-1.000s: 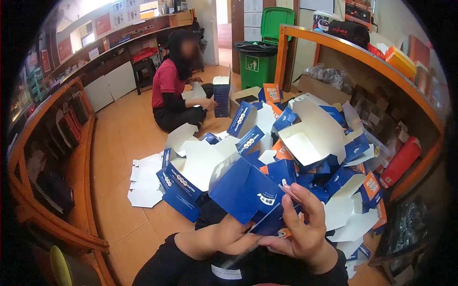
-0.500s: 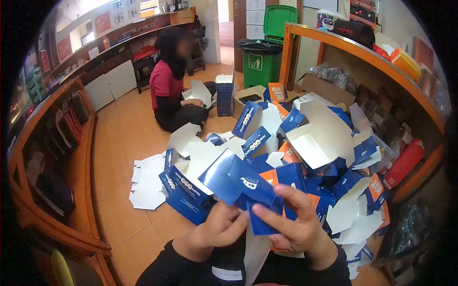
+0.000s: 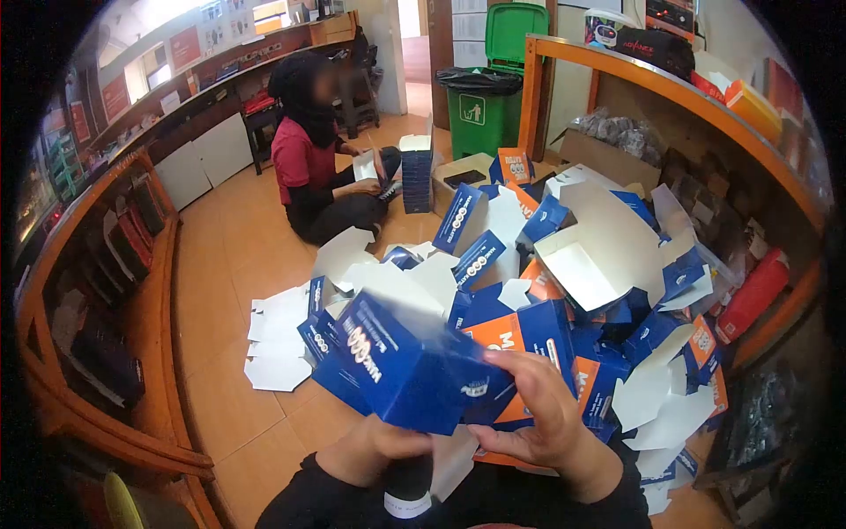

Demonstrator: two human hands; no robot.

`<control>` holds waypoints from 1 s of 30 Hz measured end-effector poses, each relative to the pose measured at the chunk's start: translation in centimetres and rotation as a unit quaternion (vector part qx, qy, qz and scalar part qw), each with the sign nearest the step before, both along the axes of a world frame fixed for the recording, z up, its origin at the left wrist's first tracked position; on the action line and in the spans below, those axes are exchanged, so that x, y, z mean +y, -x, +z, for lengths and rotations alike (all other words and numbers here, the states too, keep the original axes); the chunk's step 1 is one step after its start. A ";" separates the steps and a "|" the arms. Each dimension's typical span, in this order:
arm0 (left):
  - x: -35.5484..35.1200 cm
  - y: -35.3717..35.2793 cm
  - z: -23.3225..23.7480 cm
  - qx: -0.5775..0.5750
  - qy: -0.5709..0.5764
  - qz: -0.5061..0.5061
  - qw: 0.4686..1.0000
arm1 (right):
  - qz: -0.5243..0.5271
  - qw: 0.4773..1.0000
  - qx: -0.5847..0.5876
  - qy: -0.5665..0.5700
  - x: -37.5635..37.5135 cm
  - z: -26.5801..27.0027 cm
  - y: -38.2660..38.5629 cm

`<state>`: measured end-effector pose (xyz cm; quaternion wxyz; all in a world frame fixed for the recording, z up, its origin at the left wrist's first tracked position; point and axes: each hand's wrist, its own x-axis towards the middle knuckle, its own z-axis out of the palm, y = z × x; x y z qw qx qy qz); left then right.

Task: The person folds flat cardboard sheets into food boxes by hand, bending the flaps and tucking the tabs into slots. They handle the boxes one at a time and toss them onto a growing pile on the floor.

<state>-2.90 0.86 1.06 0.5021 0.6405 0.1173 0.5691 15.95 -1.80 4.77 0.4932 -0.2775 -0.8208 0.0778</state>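
Observation:
A blue cardboard food box (image 3: 410, 366) with white print is in front of me, tilted, one printed side facing up and left. My right hand (image 3: 551, 423) pinches the box's right end, with the thumb below and the fingers above. At the lower edge of the box is my left hand (image 3: 383, 448), closed against it, its fingertips partly hidden and blurred. A pale flap (image 3: 452, 463) hangs beneath the box between my hands. Just beyond lies a heap of blue, orange and white cartons, including an open one (image 3: 586, 269) showing its white inside.
A person (image 3: 304, 150) sits on the floor ahead, holding a white carton beside a tall stack of boxes (image 3: 417, 181). A phone (image 3: 464, 179) lies on a brown carton. Wooden shelves (image 3: 163, 353) flank both sides; a green bin (image 3: 480, 123) stands behind.
The box has turned in my hands, from a folded blue panel to a fuller shape with its printed side showing. My left hand has moved lower and left. The other person's carton has shifted.

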 end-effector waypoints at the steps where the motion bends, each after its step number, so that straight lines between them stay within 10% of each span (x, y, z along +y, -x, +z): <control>1: 0.6 0.4 -0.2 -0.134 0.067 -0.048 0.988 | 0.003 0.999 -0.009 -0.035 0.1 -1.0 -0.3; 4: 3.8 3.0 0.4 -0.365 0.211 -0.097 0.902 | 0.048 0.988 -0.083 -0.122 -0.5 -3.0 -0.6; 6: 4.8 5.5 -0.2 -0.221 0.197 0.092 0.951 | 0.063 0.973 -0.197 -0.100 -0.9 -3.1 -0.5; 10: 1.9 3.9 0.2 -0.170 0.105 0.005 0.980 | -0.004 0.996 -0.093 -0.008 -0.8 -2.5 -1.4; 12: 1.5 4.7 -0.1 0.042 0.025 -0.226 0.973 | -0.090 0.994 -0.050 -0.049 -0.8 -2.3 -1.7; 16: 1.8 1.2 -0.9 0.050 -0.163 -0.395 0.903 | -0.062 0.981 -0.183 -0.003 -0.5 -1.2 -1.3; 21: 0.6 1.5 -0.8 0.133 -0.204 -0.150 0.958 | -0.109 0.971 -0.211 0.018 1.0 -2.9 -1.4; 24: 0.4 -0.1 -1.1 0.125 -0.118 -0.037 0.984 | -0.111 0.970 -0.214 0.000 1.1 -2.5 -1.3; 28: -0.4 0.4 -0.7 0.157 0.231 -0.234 0.931 | -0.079 0.976 -0.198 -0.036 0.3 -0.3 -1.3; 30: 0.5 1.0 -1.5 0.302 0.115 -0.290 0.901 | -0.035 0.982 -0.178 -0.049 -0.2 -0.5 -0.9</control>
